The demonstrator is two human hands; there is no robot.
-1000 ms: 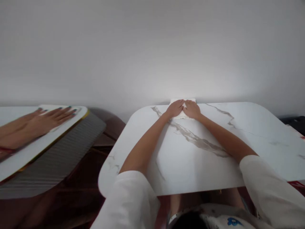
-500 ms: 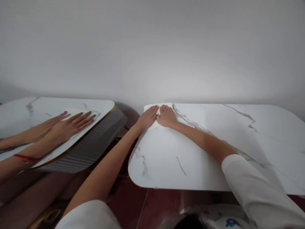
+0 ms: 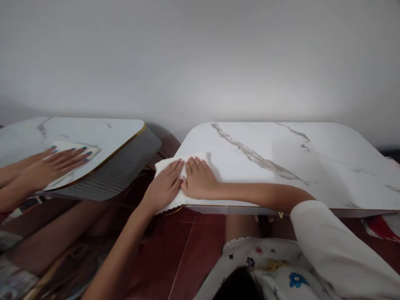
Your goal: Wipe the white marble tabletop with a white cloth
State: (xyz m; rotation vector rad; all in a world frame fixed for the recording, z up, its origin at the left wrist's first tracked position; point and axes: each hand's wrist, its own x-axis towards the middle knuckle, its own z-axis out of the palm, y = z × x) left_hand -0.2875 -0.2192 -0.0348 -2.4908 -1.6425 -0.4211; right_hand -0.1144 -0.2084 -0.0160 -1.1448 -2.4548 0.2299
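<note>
A white cloth (image 3: 195,157) lies at the near left corner of a white marble-patterned table (image 3: 237,166), part of it hanging past the edge. My left hand (image 3: 165,185) rests flat on the cloth's left side, fingers stretched forward. Beside it, my right hand (image 3: 198,178) presses flat on the same cloth, its fingers extended and pointing away from me. The two hands touch or nearly touch at the thumbs. The cloth under both palms is hidden.
On the left, another person's hands (image 3: 59,164) lie on a white cloth (image 3: 64,146) over a second marble-patterned table (image 3: 78,129) with a ribbed grey side. A grey wall (image 3: 200,62) rises behind both tables. Red floor tiles (image 3: 175,250) show below.
Both my hands and the cloth have come from the table's far left corner toward me, to the near left corner. The other person's hands have shifted back to the left with their cloth.
</note>
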